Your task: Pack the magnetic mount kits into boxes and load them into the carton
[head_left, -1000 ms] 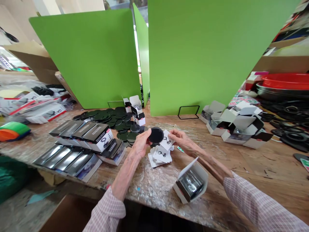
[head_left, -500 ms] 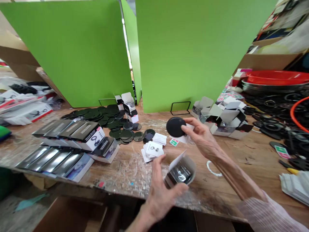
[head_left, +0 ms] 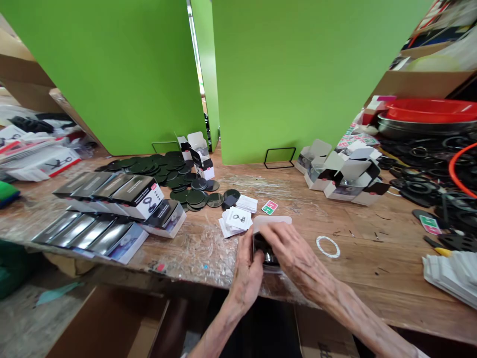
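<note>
A small open-topped carton stands at the table's front edge, its white flap raised at the back. Around its left side wraps my left hand, with the thumb at the rim. My right hand reaches over the opening, fingers bent down inside. Something dark and shiny shows in the carton below them; whatever the right fingertips hold is hidden. Just behind lie instruction leaflets in a loose pile and a red-and-green sticker card.
Filled black-and-white boxes are stacked at left, with many dark round discs behind. Open cartons stand at back right, near black rings and a red basin. A white ring lies right of my hands. Green panels close the back.
My right hand has come down and left from above the table, carrying a black disc and white paper to the carton, where they drop from view. My left hand has closed around the carton.
</note>
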A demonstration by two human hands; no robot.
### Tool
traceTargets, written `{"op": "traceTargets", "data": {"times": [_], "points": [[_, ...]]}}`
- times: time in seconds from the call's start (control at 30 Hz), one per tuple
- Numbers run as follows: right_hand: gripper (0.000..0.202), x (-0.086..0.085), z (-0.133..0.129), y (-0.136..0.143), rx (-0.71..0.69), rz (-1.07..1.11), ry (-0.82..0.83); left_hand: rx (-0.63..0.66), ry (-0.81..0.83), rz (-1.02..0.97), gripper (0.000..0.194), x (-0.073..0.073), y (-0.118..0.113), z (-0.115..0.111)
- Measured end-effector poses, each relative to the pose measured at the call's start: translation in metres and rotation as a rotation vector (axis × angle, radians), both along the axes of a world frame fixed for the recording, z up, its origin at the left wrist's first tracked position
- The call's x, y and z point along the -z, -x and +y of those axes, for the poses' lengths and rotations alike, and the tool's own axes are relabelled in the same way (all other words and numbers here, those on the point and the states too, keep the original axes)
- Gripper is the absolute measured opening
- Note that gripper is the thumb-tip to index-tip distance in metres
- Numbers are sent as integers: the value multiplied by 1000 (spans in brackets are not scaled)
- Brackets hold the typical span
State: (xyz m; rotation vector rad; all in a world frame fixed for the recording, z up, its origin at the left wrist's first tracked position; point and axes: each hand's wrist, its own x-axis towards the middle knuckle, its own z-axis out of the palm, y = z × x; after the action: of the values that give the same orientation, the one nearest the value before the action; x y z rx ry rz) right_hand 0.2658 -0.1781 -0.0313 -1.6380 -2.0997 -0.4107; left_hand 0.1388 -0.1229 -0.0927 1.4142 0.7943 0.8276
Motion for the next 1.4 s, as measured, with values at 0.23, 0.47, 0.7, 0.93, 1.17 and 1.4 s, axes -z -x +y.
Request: {"op": "traceTargets", "data": {"times": [0.23, 0.47, 0.7, 0.93, 1.17, 1.4], "points": [[49, 10, -5, 1, -7, -7, -94, 7, -56, -34, 54, -1, 3, 3], [37, 13, -11, 12, 45, -24, -51, 31, -99, -41, 47, 1, 4, 3], [47, 35, -39, -3, 116, 540, -109, -52, -306, -83, 46, 14, 16, -11], [39, 62, -31, -4, 65, 1525, 222, -56, -604, 44, 25, 11, 20, -2], [33, 65, -36, -11, 52, 1058, 107, 241, -312, 29, 34, -6, 31, 26], [43, 63, -50, -16, 39, 514, 57, 262, -761, 127, 41, -3, 45, 32]]}}
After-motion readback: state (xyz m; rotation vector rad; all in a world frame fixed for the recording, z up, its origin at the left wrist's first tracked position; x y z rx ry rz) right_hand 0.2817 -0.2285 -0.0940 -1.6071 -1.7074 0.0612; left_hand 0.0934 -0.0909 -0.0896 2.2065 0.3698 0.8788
